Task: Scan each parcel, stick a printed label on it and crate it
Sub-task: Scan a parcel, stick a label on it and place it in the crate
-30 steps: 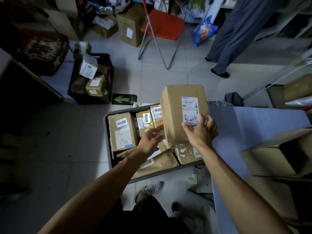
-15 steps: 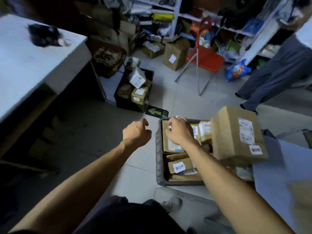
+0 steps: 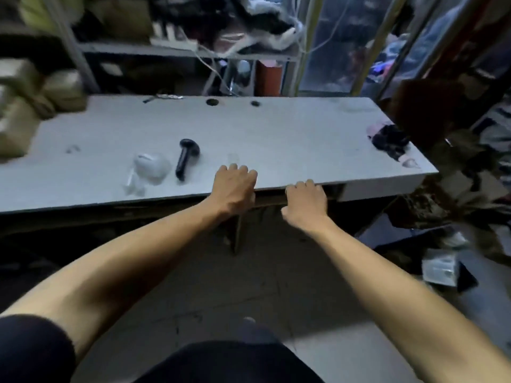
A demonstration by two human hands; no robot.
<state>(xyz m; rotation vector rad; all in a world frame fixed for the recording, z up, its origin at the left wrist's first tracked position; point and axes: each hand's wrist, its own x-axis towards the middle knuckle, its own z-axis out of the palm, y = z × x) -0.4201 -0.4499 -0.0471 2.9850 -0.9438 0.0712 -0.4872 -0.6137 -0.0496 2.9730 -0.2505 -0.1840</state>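
No parcel shows in this view, so scanning, labelling and crating look yet to be done for the next one. The left hand (image 3: 234, 186) and right hand (image 3: 305, 201) hover at the white table (image 3: 290, 139) edge, fingers loosely curled, holding nothing. A glossy black pistol-shaped scanner (image 3: 185, 157) lies beside a rounded white label printer (image 3: 150, 168).
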